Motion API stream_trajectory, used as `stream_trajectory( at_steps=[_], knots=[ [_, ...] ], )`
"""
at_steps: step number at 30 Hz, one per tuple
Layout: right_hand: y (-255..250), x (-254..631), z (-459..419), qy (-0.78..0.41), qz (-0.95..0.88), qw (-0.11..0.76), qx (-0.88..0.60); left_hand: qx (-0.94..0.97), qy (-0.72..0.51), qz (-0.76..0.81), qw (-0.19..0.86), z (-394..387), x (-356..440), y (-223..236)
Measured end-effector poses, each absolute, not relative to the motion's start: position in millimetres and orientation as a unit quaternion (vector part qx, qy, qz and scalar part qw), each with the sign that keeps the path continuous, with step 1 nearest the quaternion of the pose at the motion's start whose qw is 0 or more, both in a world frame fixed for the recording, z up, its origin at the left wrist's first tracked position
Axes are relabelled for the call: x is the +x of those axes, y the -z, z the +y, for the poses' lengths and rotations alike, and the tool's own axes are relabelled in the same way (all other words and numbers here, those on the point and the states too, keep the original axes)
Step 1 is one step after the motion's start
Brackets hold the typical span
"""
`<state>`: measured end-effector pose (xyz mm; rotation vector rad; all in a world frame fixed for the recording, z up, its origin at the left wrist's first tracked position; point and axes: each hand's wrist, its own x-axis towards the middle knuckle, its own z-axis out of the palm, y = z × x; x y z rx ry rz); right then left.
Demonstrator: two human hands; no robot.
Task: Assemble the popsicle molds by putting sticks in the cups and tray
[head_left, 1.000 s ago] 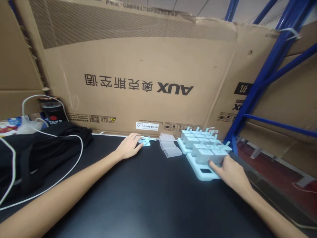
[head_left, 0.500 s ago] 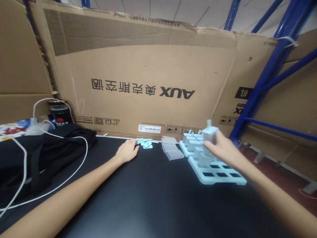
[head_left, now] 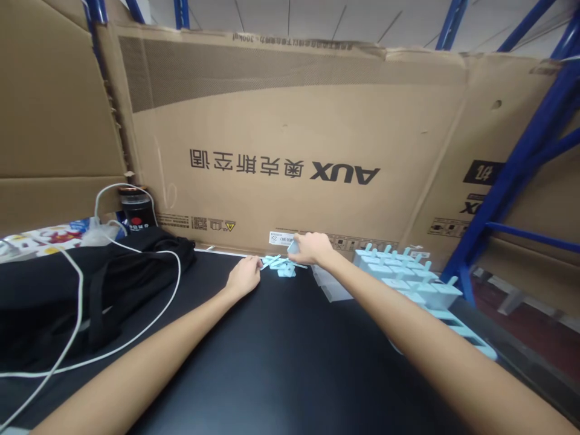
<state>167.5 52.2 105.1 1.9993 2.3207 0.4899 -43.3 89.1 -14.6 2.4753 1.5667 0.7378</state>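
Observation:
My right hand (head_left: 313,248) is closed around a pale blue popsicle mould (head_left: 293,246), of which only a corner shows. It hovers over a small pile of light blue sticks (head_left: 281,266) at the back of the black table. Just left of that pile lies my left hand (head_left: 245,277), palm down, fingers loosely stretched and fingertips by the sticks. A light blue mould tray (head_left: 473,342) lies to the right under my right forearm. Several moulds with sticks (head_left: 408,272) stand in its far part, and its near slots are bare.
Clear plastic covers (head_left: 334,290) lie between the sticks and the tray. A black bag (head_left: 67,284) with a white cable (head_left: 149,323) fills the left side. A dark cup (head_left: 135,212) stands behind it. A big cardboard box (head_left: 290,139) walls the back. Blue rack posts (head_left: 512,175) rise at right.
My right hand lifted one mould out of the tray and carried it left to the stick pile. My left hand stayed by the sticks. The view shifted rightward.

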Motion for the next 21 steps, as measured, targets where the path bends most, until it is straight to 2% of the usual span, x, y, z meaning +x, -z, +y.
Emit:
stream_trajectory(
  at_steps=[13, 21],
  knots=[
    [-98, 151, 55, -0.15, 0.771, 0.034, 0.618, 0.811, -0.254, 0.521, 0.077, 94, -44, 19],
    [-123, 227, 30, -0.107, 0.833, 0.063, 0.539, 0.818, -0.258, 0.506, 0.089, 99, -45, 23]
  ],
)
